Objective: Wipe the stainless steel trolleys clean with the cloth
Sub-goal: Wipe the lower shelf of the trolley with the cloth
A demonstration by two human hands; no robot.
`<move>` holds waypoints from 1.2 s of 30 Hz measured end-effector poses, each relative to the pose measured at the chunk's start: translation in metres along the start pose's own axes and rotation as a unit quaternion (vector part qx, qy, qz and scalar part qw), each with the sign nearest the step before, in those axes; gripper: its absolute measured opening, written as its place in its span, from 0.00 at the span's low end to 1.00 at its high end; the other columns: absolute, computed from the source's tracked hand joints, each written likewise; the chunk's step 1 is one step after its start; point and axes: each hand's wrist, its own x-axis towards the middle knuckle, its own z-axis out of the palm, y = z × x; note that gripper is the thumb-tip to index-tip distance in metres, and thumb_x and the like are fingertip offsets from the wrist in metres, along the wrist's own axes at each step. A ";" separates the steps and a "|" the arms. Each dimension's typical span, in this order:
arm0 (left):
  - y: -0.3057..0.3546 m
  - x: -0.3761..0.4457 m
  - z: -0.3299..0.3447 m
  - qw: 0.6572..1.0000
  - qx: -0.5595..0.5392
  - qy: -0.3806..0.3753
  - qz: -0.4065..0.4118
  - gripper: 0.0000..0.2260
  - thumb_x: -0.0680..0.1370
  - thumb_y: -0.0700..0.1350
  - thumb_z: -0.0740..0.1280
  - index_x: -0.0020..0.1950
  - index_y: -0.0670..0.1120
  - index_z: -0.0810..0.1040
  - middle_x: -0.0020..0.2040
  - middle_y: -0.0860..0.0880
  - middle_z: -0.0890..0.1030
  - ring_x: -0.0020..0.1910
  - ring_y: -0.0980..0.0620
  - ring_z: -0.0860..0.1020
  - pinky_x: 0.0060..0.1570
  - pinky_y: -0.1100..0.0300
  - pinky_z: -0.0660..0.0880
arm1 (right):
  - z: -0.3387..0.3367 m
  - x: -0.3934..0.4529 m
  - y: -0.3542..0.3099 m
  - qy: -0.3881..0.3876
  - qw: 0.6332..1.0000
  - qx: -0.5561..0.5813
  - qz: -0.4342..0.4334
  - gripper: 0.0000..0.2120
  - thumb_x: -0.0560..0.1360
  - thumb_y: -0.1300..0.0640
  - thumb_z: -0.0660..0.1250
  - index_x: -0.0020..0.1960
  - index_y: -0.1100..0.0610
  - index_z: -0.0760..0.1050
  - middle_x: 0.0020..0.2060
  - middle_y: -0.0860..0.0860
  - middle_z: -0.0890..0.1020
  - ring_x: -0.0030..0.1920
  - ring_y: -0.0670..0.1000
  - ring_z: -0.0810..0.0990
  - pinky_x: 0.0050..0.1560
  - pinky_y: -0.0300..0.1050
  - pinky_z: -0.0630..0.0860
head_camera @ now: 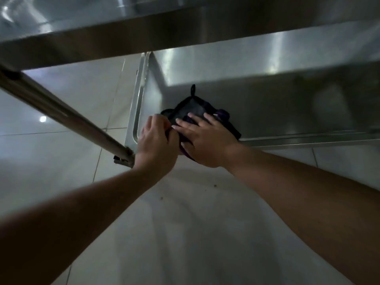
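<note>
Stainless steel trolley (pixel 267 64): brushed metal, rigid, heavy-looking, with an upper shelf (pixel 102 25) filling the top of the view and a lower shelf (pixel 287 103) beneath it; the lower shelf has a raised rolled rim at its near left corner (pixel 136 112). A round steel leg or brace (pixel 61 114) runs diagonally from upper left down to that corner. The metal is judged hard and slick, so a cloth should slide freely on it under light pressure. Floor (pixel 61 161): pale glossy tiles, a few small specks near the middle. Cloth (pixel 191 108): dark, black to purple, soft and limp, bunched in folds on the lower shelf near the left corner, a small hanging loop (pixel 192 89) standing up at its far edge. It is judged light and easily crumpled; it will not hold a shape, so it handles best folded into a pad and pressed flat from above, with an edge gathered to stop it unfolding. Right hand (pixel 205 138): fingers (pixel 193 118) straight and spread, lying flat on top of the cloth. Left hand (pixel 156 140): fingers curled, pinching the cloth's near left edge just beside the rim.
</note>
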 end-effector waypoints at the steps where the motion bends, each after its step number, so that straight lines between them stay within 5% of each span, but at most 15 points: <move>1: 0.000 0.008 0.003 1.000 0.018 0.010 0.005 0.06 0.79 0.54 0.56 0.54 0.56 0.66 0.51 0.58 0.70 0.52 0.54 0.72 0.55 0.51 0.75 | 0.000 -0.008 0.009 0.013 1.000 0.005 0.011 0.28 0.85 0.40 0.45 0.84 0.42 0.50 0.84 0.40 0.51 0.84 0.49 0.46 0.82 0.58 0.43; 5: -0.009 0.037 0.016 0.996 0.074 -0.041 -0.035 0.22 0.83 0.58 0.54 0.76 0.53 0.63 0.73 0.52 0.65 0.76 0.46 0.63 0.76 0.41 0.62 | -0.003 -0.056 0.068 0.058 0.994 0.002 0.097 0.30 0.82 0.39 0.47 0.83 0.43 0.58 0.83 0.41 0.57 0.83 0.50 0.53 0.82 0.55 0.47; 7: -0.018 0.042 0.024 0.991 0.107 -0.070 -0.051 0.28 0.85 0.61 0.50 0.84 0.53 0.55 0.85 0.53 0.55 0.84 0.48 0.52 0.81 0.43 0.51 | -0.008 -0.080 0.107 0.063 0.986 0.002 0.153 0.32 0.80 0.39 0.46 0.83 0.43 0.58 0.83 0.41 0.57 0.83 0.51 0.53 0.82 0.55 0.48; 12: -0.030 0.043 0.040 0.978 0.173 -0.081 -0.080 0.34 0.84 0.63 0.44 0.87 0.48 0.45 0.87 0.48 0.43 0.85 0.52 0.40 0.82 0.52 0.39 | -0.011 -0.081 0.122 0.044 0.962 0.014 0.267 0.31 0.82 0.40 0.43 0.85 0.43 0.50 0.84 0.40 0.48 0.84 0.52 0.47 0.82 0.58 0.44; 19: -0.033 0.042 0.041 0.979 0.174 -0.071 -0.075 0.32 0.83 0.53 0.48 0.87 0.47 0.45 0.87 0.49 0.43 0.85 0.54 0.41 0.81 0.57 0.37 | -0.016 0.042 0.027 -0.002 0.999 0.037 0.036 0.30 0.82 0.43 0.46 0.84 0.41 0.50 0.84 0.39 0.49 0.84 0.50 0.46 0.81 0.58 0.39; 23: -0.034 0.041 0.040 0.979 0.175 -0.070 -0.078 0.33 0.83 0.54 0.47 0.87 0.47 0.45 0.87 0.50 0.44 0.85 0.55 0.41 0.81 0.56 0.39 | -0.028 0.114 0.022 -0.017 0.998 0.026 0.049 0.29 0.84 0.43 0.45 0.84 0.41 0.50 0.84 0.40 0.49 0.84 0.50 0.45 0.81 0.60 0.39; 28: -0.036 0.041 0.040 0.980 0.178 -0.058 -0.066 0.33 0.82 0.55 0.46 0.87 0.47 0.46 0.87 0.50 0.45 0.85 0.55 0.42 0.80 0.57 0.37 | -0.042 0.111 0.098 0.057 0.972 0.045 0.225 0.29 0.83 0.44 0.48 0.84 0.44 0.55 0.84 0.43 0.53 0.84 0.54 0.49 0.81 0.61 0.44; 33: -0.037 0.040 0.041 0.979 0.182 -0.064 -0.061 0.33 0.82 0.56 0.45 0.87 0.47 0.45 0.87 0.50 0.44 0.85 0.55 0.41 0.80 0.57 0.36 | -0.042 0.014 0.222 0.105 0.865 0.051 0.488 0.33 0.79 0.41 0.44 0.84 0.44 0.52 0.84 0.43 0.51 0.84 0.56 0.49 0.81 0.64 0.45; 36: -0.035 0.041 0.041 0.979 0.181 -0.060 -0.065 0.34 0.82 0.56 0.45 0.87 0.47 0.45 0.87 0.49 0.44 0.85 0.54 0.41 0.81 0.55 0.38 | -0.047 0.004 0.233 0.104 0.831 0.080 0.541 0.34 0.79 0.42 0.41 0.85 0.45 0.47 0.84 0.43 0.48 0.84 0.57 0.45 0.80 0.66 0.41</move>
